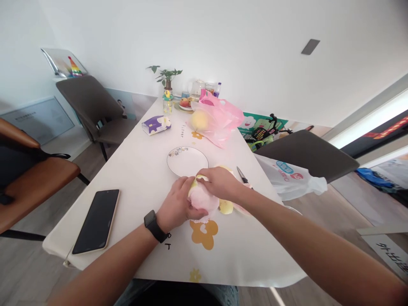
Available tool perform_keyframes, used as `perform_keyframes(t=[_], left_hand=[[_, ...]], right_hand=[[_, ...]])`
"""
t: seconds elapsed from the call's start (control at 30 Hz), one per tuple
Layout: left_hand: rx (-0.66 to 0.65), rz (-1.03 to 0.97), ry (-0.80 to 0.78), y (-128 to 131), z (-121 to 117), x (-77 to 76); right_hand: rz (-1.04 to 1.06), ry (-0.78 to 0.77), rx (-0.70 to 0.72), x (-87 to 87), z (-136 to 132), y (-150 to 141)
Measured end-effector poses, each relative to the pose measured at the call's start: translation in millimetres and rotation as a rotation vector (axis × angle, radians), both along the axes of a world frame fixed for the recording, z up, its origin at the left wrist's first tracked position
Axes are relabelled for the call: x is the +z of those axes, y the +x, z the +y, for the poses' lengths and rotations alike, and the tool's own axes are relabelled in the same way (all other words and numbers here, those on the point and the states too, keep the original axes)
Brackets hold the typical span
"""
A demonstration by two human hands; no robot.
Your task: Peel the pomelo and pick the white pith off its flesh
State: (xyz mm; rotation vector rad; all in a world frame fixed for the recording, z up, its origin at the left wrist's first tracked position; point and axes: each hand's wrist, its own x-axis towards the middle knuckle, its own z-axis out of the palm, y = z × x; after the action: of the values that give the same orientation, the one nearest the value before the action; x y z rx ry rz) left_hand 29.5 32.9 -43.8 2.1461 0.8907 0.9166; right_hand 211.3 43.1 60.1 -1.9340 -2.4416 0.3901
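A mostly peeled pomelo (pixel 204 200) with pale pink pith sits over the near middle of the table. My left hand (pixel 179 200), with a dark watch on its wrist, is wrapped round its left side. At the top, the fingers of my right hand (pixel 219 182) are closed on a strip of yellow-green peel (pixel 195 183) still attached to the fruit. Cut pieces of peel (pixel 226 207) lie to the right, partly hidden by my right arm. Beside them is a knife (pixel 242 175), its handle partly covered. A white plate (pixel 187 160) is just beyond my hands.
A phone (pixel 96 221) lies at the left. Farther back are a tissue pack (pixel 156 125), a pink plastic bag (pixel 219 119) with a yellow fruit (pixel 199 120), a fruit plate (pixel 185 108) and a potted plant (pixel 167 78). A white bag (pixel 290 178) hangs by the right edge.
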Motion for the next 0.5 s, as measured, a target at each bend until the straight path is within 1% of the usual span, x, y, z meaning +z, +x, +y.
perform_keyframes(t=[0.03, 0.1, 0.17, 0.23, 0.33, 0.43, 0.5], left_hand=[[0.011, 0.005, 0.03, 2, -2, -1.6], [0.024, 0.015, 0.115, 6, -6, -4.4], [0.017, 0.007, 0.189, 8, -11, -6.5], [-0.003, -0.003, 0.205, 9, -14, -7.9], [-0.012, -0.008, 0.129, 4, -11, -8.5], [-0.008, -0.055, 0.004, -3, -4, -7.8], [0.004, -0.089, -0.068, -6, -1, -6.9]], right_hand=[[0.025, 0.043, -0.054, -7.6, 0, 0], [0.138, 0.074, -0.192, -22.6, 1, 1], [0.262, 0.059, -0.324, -36.0, 3, 4], [0.319, 0.033, -0.415, -46.7, 6, 10], [0.283, 0.051, -0.511, -54.5, 12, 30], [0.206, 0.099, -0.58, -52.7, 16, 57], [0.149, 0.126, -0.587, -49.6, 14, 72]])
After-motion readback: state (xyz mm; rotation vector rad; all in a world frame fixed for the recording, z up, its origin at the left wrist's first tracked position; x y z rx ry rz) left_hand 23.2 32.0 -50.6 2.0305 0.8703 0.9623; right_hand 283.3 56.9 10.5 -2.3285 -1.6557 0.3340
